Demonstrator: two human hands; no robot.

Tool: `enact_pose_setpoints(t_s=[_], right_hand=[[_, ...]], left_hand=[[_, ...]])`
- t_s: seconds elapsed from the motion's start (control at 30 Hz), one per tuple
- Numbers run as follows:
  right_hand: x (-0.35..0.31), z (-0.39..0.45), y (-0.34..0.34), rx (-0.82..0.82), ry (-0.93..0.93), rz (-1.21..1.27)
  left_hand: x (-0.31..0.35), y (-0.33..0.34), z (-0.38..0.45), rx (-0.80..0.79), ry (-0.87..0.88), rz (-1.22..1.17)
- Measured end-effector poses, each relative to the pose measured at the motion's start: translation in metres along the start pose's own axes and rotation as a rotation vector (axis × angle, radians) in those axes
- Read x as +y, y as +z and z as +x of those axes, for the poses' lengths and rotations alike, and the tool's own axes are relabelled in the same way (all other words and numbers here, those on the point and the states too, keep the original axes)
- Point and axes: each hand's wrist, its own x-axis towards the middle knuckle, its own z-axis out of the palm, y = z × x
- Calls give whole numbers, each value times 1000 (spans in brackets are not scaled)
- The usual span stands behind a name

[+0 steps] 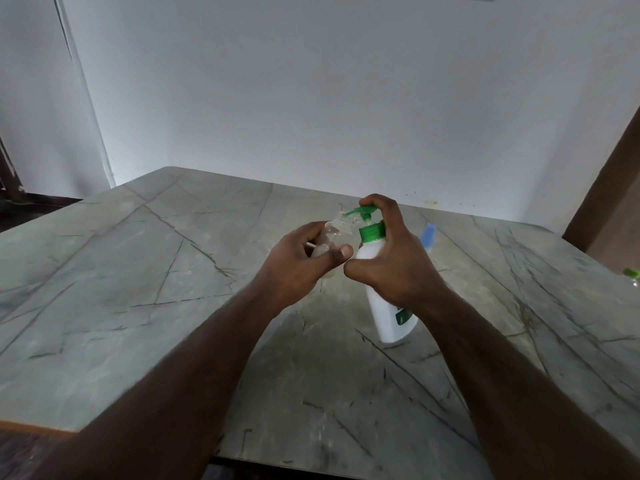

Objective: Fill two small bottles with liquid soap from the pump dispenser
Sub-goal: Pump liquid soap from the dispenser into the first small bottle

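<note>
A white pump dispenser [384,306] with a green collar and green pump head stands on the marble table [145,278], leaning a little. My right hand [391,261] grips its neck, with a finger curled over the pump head. My left hand [301,265] holds a small clear bottle [337,230] tilted, its open threaded mouth right at the green spout [355,212]. Fingers hide the bottle's lower part.
A blue object [428,233] lies on the table behind my right hand, mostly hidden. At the right edge a small clear item with a green top [632,275] is cut off by the frame. White walls stand behind the table; its near-left corner shows an orange edge.
</note>
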Motion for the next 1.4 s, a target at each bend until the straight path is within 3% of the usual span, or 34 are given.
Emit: enact_pose_setpoints(t_s=[1.4], right_hand=[[7,-1,3,-4,-23,30]], left_hand=[[-2,1,2,-9,-25,18]])
